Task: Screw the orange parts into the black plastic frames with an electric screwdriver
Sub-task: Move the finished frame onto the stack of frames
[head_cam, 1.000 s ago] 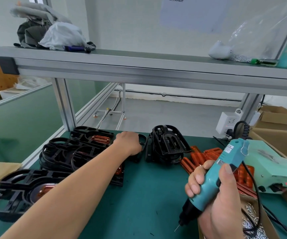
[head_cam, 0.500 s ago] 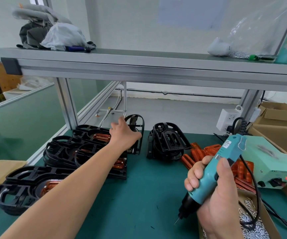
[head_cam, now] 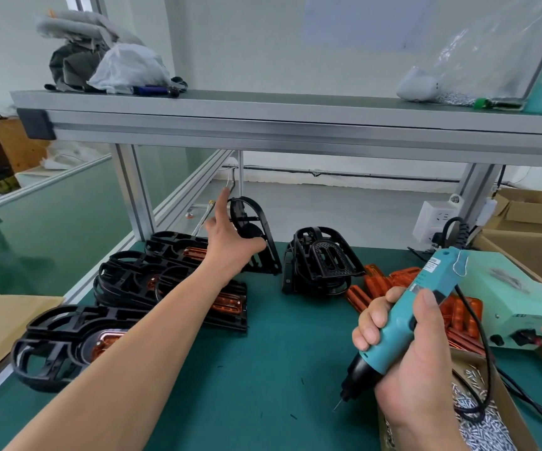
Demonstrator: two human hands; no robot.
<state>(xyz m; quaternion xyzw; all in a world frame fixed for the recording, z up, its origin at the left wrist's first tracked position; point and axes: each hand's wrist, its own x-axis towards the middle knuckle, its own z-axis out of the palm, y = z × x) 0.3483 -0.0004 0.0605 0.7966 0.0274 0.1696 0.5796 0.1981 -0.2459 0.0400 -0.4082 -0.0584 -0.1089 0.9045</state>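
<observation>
My left hand reaches to the far middle of the green mat and holds a bare black plastic frame standing on edge, thumb across its front and index finger stretched up along its rim. A teal electric screwdriver sits in the grip of my right hand at the lower right, bit pointing down at the mat. More bare black frames are stacked just right of the held one. Loose orange parts lie beside that stack. Black frames with orange parts in them lie at the left.
A cardboard box of small silver screws sits under my right wrist. The screwdriver's teal power unit and cable are at the right, a white socket behind. An aluminium shelf spans overhead on posts. Another assembled frame lies near the left edge.
My left hand took hold of a black frame at the back and tipped it up from the pile to stand on edge. The right hand with the screwdriver barely moved.
</observation>
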